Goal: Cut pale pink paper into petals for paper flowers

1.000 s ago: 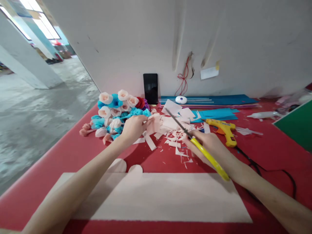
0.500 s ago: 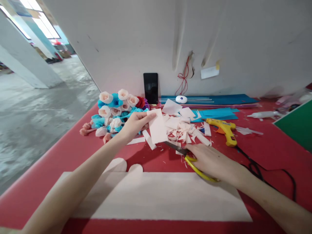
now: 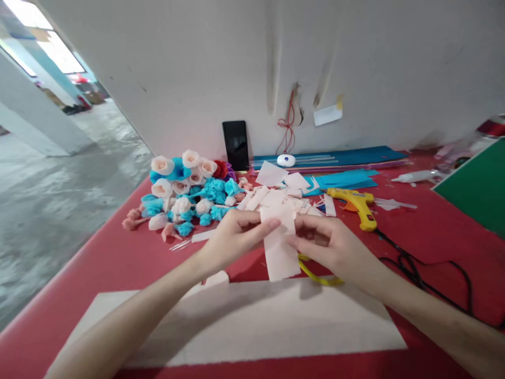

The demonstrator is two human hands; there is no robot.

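Note:
My left hand grips a pale pink paper piece by its left edge, thumb in front. On the opposite edge, my right hand pinches the same piece between thumb and fingers. The paper hangs upright above the red table. Below my right hand show the yellow handles of a pair of scissors; their blades are hidden, and I cannot tell whether they lie on the table. Nearer me lies a large pale paper sheet, with a small round-ended paper piece at its far edge.
Paper flowers are heaped at left. Paper scraps lie behind my hands. A yellow glue gun with a black cord sits at right, near blue paper. A phone leans against the wall; a green board stands at far right.
My right hand has shifted from the scissors to the paper piece and now pinches its right edge. The paper and my left hand have come right and lower. The view has turned slightly.

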